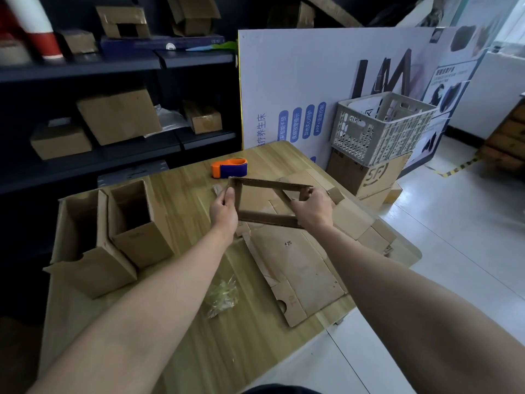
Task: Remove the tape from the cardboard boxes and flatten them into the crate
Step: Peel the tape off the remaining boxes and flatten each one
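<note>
**Box (267, 218), open at both ends - held above the table between both hands**

- Far left of the grip: dark shelves (85, 163) stocked with more cardboard boxes.
- Left of the grip, on the table: a wide upright box (85, 251) and a narrow upright box (139, 237), tops open, side by side and touching.
- Nearer than the grip, by the left forearm: a wad of clear tape (223, 295), lying loose.
- Left hand (224, 211): fingers and thumb curled round the box's left corner.
- Just beyond the left hand: an orange-and-blue tape dispenser (229, 167).
- The box itself: a hollow sleeve, skewed toward a diamond. Its long axis runs hand to hand, left to right. Whether any tape remains on it cannot be told.
- Beneath and nearer than the grip: flattened cardboard (295, 265) spread over the table, reaching its right edge.
- Right hand (314, 210): fingers closed over the box's right end wall.
- Beyond and right of the right hand, off the table: the white crate (358, 132), perched on a brown carton (366, 174). The right hand is the nearer one.
- Judgement: the sleeve wants collapsing flat, then carrying away and rightward - past the table's far right corner.
- Surface: wooden table (176, 200).
- Room: a printed board (284, 81) behind the crate; pale floor (454, 223) to the right.
</note>
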`<state>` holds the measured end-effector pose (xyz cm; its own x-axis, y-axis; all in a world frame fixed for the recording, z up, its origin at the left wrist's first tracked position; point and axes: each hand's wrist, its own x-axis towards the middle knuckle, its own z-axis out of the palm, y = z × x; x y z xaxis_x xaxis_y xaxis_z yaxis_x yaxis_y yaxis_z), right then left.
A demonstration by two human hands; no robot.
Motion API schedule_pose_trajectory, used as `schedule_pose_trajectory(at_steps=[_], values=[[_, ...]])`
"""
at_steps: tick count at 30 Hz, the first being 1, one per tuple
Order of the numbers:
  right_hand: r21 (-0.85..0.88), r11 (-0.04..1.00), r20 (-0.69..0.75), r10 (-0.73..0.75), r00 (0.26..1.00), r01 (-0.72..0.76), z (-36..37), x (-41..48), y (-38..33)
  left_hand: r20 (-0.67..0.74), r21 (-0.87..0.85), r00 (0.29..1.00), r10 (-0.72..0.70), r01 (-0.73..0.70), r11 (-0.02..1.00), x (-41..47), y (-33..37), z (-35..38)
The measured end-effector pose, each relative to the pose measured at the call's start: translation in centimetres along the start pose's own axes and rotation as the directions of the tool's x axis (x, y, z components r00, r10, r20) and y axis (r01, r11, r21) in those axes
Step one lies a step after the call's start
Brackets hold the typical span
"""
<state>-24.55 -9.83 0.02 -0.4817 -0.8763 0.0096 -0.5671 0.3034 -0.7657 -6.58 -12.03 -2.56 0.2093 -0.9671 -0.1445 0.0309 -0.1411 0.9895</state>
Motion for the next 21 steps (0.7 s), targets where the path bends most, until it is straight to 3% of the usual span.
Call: schedule_pose_trajectory(at_steps=[6, 10, 12, 15, 17, 19, 21], values=[[0.078, 0.997, 0.078, -0.036, 0.996, 0.03, -0.9, 0.2, 0.6, 0.039, -0.238, 0.989, -0.143, 0.148, 0.96, 0.5, 0.5, -0.6], [0.185, 0.981, 0.093, 0.04, 0.995, -0.057, -1.7, 0.7, 0.8, 0.235, -0.393, 0.9, -0.366, 0.432, 0.812, 1.9, 1.1, -1.3], [0.3, 0.94, 0.088, 0.143, 0.986, -0.163, -2.3, 1.0, 1.1, 0.29, -0.315, 0.853, -0.435, 0.514, 0.798, 2.3, 1.1, -2.1], [0.575, 0.733, 0.163, 0.332, 0.929, -0.363, -2.7, 1.5, 1.5, 0.339, -0.091, 0.785, -0.519, 0.577, 0.812, 2.5, 0.6, -2.8], [0.744, 0.521, 0.274, 0.332, 0.903, -0.417, -2.5, 1.5, 1.2, 0.309, 0.039, 0.766, -0.565, 0.583, 0.812, 2.5, 0.5, -2.5], [0.846, 0.292, 0.366, 0.291, 0.884, -0.446, -1.6, 1.1, 0.4, 0.256, 0.037, 0.778, -0.573, 0.585, 0.81, 2.5, 0.2, -1.7], [0.804, 0.317, 0.421, 0.295, 0.858, -0.503, -0.1, 0.8, -0.8, 0.229, 0.009, 0.79, -0.568, 0.582, 0.813, 2.3, 0.0, -0.7]])
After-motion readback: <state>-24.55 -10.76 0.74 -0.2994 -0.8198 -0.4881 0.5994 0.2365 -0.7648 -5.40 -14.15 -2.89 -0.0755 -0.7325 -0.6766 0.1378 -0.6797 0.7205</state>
